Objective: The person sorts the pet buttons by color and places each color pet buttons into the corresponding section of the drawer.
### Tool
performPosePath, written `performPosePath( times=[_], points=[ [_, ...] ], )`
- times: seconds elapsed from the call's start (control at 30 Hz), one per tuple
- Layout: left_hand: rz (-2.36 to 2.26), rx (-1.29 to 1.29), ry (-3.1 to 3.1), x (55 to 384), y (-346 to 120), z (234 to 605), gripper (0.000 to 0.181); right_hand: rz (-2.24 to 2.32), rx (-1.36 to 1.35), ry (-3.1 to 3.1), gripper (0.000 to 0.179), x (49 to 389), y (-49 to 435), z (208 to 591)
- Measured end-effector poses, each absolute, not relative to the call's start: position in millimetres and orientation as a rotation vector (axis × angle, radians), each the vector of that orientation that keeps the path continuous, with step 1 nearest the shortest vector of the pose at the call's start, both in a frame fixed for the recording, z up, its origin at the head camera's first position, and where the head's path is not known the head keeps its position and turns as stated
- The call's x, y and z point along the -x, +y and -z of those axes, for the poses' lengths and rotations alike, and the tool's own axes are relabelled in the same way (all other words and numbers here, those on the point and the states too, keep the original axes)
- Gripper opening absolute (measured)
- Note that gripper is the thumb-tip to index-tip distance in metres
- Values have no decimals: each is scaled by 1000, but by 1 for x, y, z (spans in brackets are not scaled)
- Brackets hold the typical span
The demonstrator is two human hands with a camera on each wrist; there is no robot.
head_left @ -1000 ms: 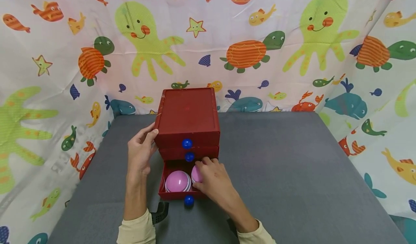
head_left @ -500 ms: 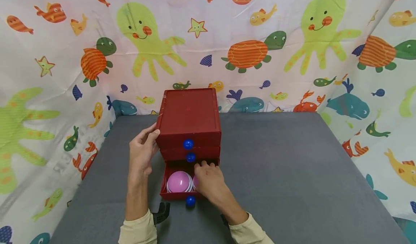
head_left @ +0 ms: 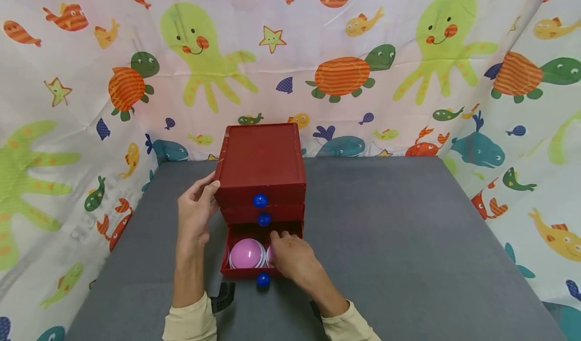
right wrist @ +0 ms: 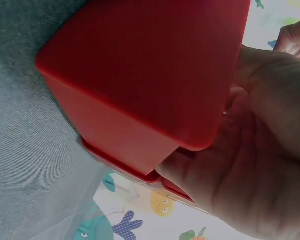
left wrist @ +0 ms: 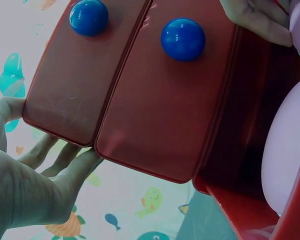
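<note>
A red chest of drawers (head_left: pixel 260 154) with blue ball knobs stands on the table, its bottom drawer (head_left: pixel 240 274) pulled out. My left hand (head_left: pixel 194 215) grips the chest's left side, thumb at the front corner and fingers along the side. In the drawer sits a pink dome with a white rim (head_left: pixel 246 253). Beside it, a second pink dome (head_left: pixel 270 257) is mostly covered by my right hand (head_left: pixel 295 258), which reaches over the drawer's right side and holds it. In the left wrist view, right-hand fingertips (left wrist: pixel 277 32) are against that dome.
A grey tabletop (head_left: pixel 386 240) spreads around the chest. Behind and at both sides hangs a white curtain (head_left: pixel 290 73) printed with sea animals. The two upper drawers are closed, with blue knobs (head_left: pixel 260 201) facing me. Another blue knob (head_left: pixel 263 280) sticks out from the open drawer.
My right hand has sunk lower and deeper into the drawer, covering more of the right-hand dome. The left hand, the chest and the left dome stay in place.
</note>
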State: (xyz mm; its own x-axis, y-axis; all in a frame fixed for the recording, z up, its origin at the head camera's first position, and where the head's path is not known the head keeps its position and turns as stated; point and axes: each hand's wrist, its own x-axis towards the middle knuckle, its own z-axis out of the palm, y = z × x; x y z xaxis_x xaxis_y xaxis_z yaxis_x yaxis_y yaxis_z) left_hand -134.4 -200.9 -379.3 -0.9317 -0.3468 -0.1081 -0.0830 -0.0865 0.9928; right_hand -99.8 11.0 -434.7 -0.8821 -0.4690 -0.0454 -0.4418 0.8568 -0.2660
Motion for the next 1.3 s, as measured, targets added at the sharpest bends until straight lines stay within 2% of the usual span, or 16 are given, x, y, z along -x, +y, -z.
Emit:
performPosePath(
  times=[0.13,0.4,0.57,0.67,0.83,1.03,1.3],
  points=[
    [2143,-474,-1990,132,-202,381,45,486,801,3089,28,95,13,447],
    [2151,-443,-1978,131,-203,375,45,1102,840,3339,15,82,14,458],
    [2151,-450,-1957,133,-203,374,44,1363,1135,3326,15,59,14,456],
    [2146,-452,-1964,133,-204,372,45,1170,1337,3280,16,48,14,461],
    [2148,-469,-1964,133,-204,373,44,687,1501,3204,12,41,12,469],
    [2135,-477,-1973,132,-203,375,44,305,1546,3189,16,47,12,470],
    [2128,-485,-1981,135,-200,380,44,167,1487,3240,9,78,15,468]
  ],
)
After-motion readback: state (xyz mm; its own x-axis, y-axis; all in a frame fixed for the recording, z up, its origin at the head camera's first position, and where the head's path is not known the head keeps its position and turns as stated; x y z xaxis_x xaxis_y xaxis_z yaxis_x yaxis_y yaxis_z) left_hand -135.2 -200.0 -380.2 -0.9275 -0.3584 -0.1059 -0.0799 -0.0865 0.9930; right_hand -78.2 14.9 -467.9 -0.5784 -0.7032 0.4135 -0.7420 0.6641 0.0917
